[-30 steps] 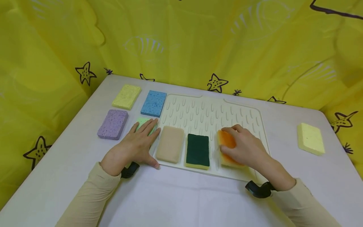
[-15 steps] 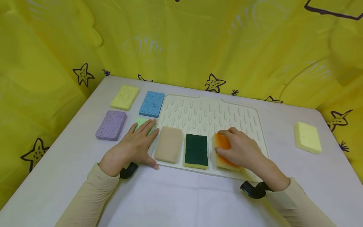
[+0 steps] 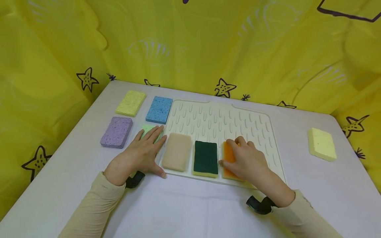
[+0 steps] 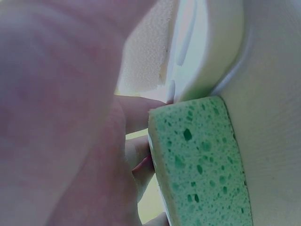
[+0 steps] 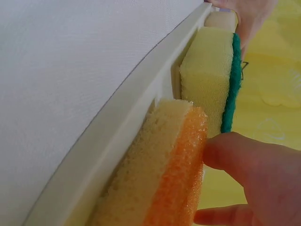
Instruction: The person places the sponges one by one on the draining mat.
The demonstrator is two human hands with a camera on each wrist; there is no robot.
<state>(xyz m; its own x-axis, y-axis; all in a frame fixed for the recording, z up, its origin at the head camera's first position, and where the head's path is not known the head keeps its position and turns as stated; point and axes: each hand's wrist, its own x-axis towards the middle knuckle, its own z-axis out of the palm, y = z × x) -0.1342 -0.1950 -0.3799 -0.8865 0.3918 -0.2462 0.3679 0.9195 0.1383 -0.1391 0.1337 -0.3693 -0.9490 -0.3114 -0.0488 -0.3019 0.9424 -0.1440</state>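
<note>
In the head view my left hand (image 3: 140, 153) lies with spread fingers over a light green sponge (image 4: 200, 165), which it mostly covers. Its thumb stretches to the near left corner of a cream ridged drying mat (image 3: 220, 122). With bent fingers and thumb, my right hand (image 3: 248, 158) grips an orange-topped sponge (image 3: 228, 153) lying on the mat's near edge. In the right wrist view the thumb touches its orange layer. Left of it on the mat sit a dark green scouring sponge (image 3: 205, 157) and a beige sponge (image 3: 177, 152).
Past the mat's left side lie a blue sponge (image 3: 159, 109), a yellow sponge (image 3: 131, 103) and a purple sponge (image 3: 116, 132). A pale yellow sponge (image 3: 322, 144) is far right on the white table (image 3: 184, 208). A yellow patterned curtain (image 3: 190, 49) hangs behind the table.
My right hand has shifted the orange-topped sponge left, nearer the dark green one, and it lies straighter. The thumb now reaches its left side. My left hand stays in place.
</note>
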